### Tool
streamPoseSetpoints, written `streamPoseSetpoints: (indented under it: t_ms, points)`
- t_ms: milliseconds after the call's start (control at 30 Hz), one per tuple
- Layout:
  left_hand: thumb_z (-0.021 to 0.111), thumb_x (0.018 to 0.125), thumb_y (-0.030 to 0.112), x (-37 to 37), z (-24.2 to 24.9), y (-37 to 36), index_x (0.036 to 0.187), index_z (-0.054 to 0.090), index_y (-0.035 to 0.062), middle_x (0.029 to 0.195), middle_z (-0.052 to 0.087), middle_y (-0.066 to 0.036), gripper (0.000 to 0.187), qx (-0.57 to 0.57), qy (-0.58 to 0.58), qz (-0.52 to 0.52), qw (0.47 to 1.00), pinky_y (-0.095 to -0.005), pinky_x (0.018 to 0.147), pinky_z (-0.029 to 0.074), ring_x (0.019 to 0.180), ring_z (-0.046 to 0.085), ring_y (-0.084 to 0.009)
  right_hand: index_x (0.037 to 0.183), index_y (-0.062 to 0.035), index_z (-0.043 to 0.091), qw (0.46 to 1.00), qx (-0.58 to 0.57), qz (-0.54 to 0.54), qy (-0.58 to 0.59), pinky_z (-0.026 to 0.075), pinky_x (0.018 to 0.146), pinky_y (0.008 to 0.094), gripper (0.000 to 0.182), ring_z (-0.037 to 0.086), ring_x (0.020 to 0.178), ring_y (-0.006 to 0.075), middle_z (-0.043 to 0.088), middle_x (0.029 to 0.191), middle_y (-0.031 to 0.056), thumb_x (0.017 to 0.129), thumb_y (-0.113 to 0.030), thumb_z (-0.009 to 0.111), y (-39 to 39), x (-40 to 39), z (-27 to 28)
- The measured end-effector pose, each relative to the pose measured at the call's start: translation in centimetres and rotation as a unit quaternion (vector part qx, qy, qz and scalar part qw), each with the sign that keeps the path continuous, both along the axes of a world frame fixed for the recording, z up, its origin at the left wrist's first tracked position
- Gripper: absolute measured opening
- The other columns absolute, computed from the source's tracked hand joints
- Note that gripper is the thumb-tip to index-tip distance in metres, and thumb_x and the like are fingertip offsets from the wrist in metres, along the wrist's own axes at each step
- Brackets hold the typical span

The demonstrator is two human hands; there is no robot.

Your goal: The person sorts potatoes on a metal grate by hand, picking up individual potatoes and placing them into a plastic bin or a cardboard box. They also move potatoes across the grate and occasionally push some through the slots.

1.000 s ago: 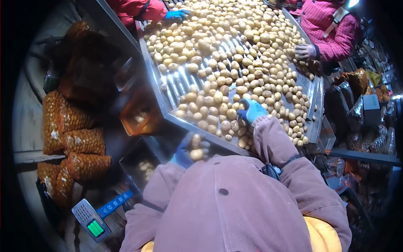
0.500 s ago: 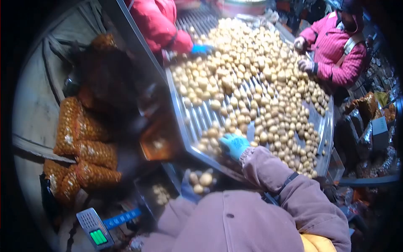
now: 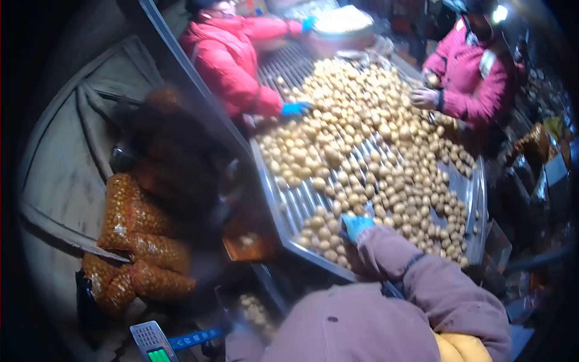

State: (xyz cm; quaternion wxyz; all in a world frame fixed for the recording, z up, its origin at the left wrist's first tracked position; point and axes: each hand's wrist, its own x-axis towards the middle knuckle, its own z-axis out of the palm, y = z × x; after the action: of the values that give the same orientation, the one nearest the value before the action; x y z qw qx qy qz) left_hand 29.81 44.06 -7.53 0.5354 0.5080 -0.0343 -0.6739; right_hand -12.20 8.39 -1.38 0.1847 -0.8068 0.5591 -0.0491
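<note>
My right hand (image 3: 357, 225), in a light blue glove, is low over the near end of a metal sorting table, among the potatoes (image 3: 398, 208). A small group of potatoes (image 3: 325, 238) lies just left of the glove, by the table's front rim. The fingers point down and are mostly hidden, so their grip does not show. My left hand is out of sight; only a blurred part of the left sleeve (image 3: 244, 344) shows at the bottom.
Filled orange net sacks (image 3: 160, 253) are stacked at left. A scale display (image 3: 154, 341) stands at lower left, near potatoes in a dark bin (image 3: 256, 311). Two co-workers in red jackets (image 3: 226, 66) and pink (image 3: 476, 78) stand across the table. A heaped tub (image 3: 344, 27) sits behind.
The view has shifted, moving the table right and down in the picture. My right glove looks less stretched out. Several potatoes seen beside a blurred bluish shape below the table no longer show.
</note>
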Motion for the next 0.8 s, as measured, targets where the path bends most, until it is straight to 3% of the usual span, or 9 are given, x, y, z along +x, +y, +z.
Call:
streamPoseSetpoints:
  t_ms: [167, 267, 367, 467, 533, 600, 700, 733, 800]
  points:
    - [0.055, 0.100, 0.041, -1.6, 0.5, -3.8, 0.112, 0.057, 0.0215, 0.099, 0.058, -0.002, 0.023, 0.055, -0.073, 0.101, 0.991, -0.0375, 0.077, 0.049, 0.085, 0.055, -0.0207, 0.119, -0.0129, 0.064, 0.962, 0.145, -0.070, -0.221, 0.052, 0.084, 0.0436, 0.048, 0.068, 0.098, 0.0343, 0.071, 0.106, 0.0181, 0.080, -0.039, 0.074, 0.2, -3.6, 1.0]
    - [0.054, 0.101, 0.041, -2.3, 4.0, -10.3, 0.105, 0.059, 0.0163, 0.084, 0.059, 0.000, 0.026, 0.091, -0.061, 0.064, 0.992, -0.0271, 0.067, 0.047, 0.071, 0.054, -0.0118, 0.112, -0.0057, 0.068, 0.743, 0.325, -0.274, -0.517, 0.052, 0.072, 0.0307, 0.031, 0.065, 0.079, 0.0195, 0.069, 0.094, 0.0072, 0.086, -0.023, 0.073, 2.0, -8.2, 2.0]
    - [0.052, 0.101, 0.034, -5.8, 7.9, -16.2, 0.095, 0.061, 0.0116, 0.083, 0.059, -0.001, 0.025, -0.063, 0.023, -0.054, 0.996, -0.0272, 0.063, 0.047, 0.070, 0.054, -0.0109, 0.117, -0.0088, 0.063, 0.750, 0.038, -0.085, -0.654, 0.053, 0.070, 0.0312, 0.030, 0.065, 0.085, 0.0201, 0.067, 0.100, 0.0095, 0.092, -0.025, 0.069, 5.3, -16.2, -3.0]
    - [0.056, 0.099, 0.039, -9.7, 10.3, -22.2, 0.109, 0.063, 0.0095, 0.089, 0.063, -0.001, 0.032, -0.164, -0.180, -0.204, 0.948, -0.0264, 0.060, 0.048, 0.069, 0.057, -0.0119, 0.118, -0.0103, 0.060, 0.465, 0.222, -0.343, -0.785, 0.056, 0.070, 0.0359, 0.033, 0.066, 0.087, 0.0249, 0.066, 0.100, 0.0103, 0.096, -0.035, 0.064, 8.9, -21.3, 0.3]
    - [0.060, 0.098, 0.040, -12.7, 10.2, -25.3, 0.117, 0.063, 0.0085, 0.093, 0.065, 0.000, 0.036, -0.176, -0.293, -0.258, 0.904, -0.0259, 0.061, 0.049, 0.071, 0.059, -0.0117, 0.112, -0.0097, 0.061, 0.397, 0.268, -0.328, -0.814, 0.055, 0.067, 0.0337, 0.036, 0.066, 0.080, 0.0223, 0.067, 0.096, 0.0108, 0.096, -0.041, 0.063, 10.1, -23.7, 0.4]
    - [0.062, 0.099, 0.031, -15.2, 8.2, -27.6, 0.116, 0.065, 0.0067, 0.097, 0.067, -0.001, 0.030, -0.123, -0.338, -0.264, 0.895, -0.0259, 0.067, 0.051, 0.078, 0.061, -0.0111, 0.101, -0.0107, 0.064, 0.531, 0.189, -0.510, -0.649, 0.052, 0.060, 0.0278, 0.027, 0.063, 0.070, 0.0155, 0.067, 0.089, 0.0072, 0.094, -0.037, 0.064, 11.4, -23.1, 2.1]
    - [0.062, 0.096, 0.018, -20.4, 5.7, -29.8, 0.111, 0.067, 0.0035, 0.096, 0.069, -0.005, 0.022, -0.266, -0.485, -0.346, 0.758, -0.0305, 0.073, 0.051, 0.083, 0.064, -0.0155, 0.103, -0.0068, 0.064, 0.533, 0.235, -0.509, -0.634, 0.045, 0.050, 0.0254, 0.030, 0.058, 0.061, 0.0148, 0.062, 0.082, 0.0054, 0.097, -0.036, 0.059, 13.2, -24.2, -0.1]
    - [0.062, 0.097, 0.017, -22.5, 7.5, -29.8, 0.115, 0.065, 0.0031, 0.099, 0.069, -0.006, 0.023, -0.221, -0.351, -0.390, 0.822, -0.0311, 0.077, 0.052, 0.087, 0.064, -0.0166, 0.102, -0.0068, 0.064, 0.514, 0.258, -0.497, -0.650, 0.044, 0.048, 0.0239, 0.026, 0.057, 0.059, 0.0138, 0.062, 0.080, 0.0048, 0.098, -0.032, 0.059, 13.1, -23.8, 0.8]
    - [0.063, 0.097, 0.016, -24.7, 4.4, -29.5, 0.117, 0.064, 0.0034, 0.102, 0.067, -0.006, 0.023, -0.230, -0.358, -0.420, 0.802, -0.0310, 0.079, 0.052, 0.090, 0.064, -0.0169, 0.104, -0.0063, 0.065, 0.670, 0.134, -0.524, -0.509, 0.041, 0.047, 0.0223, 0.016, 0.053, 0.056, 0.0095, 0.062, 0.076, 0.0013, 0.097, -0.020, 0.062, 15.1, -23.1, 1.5]
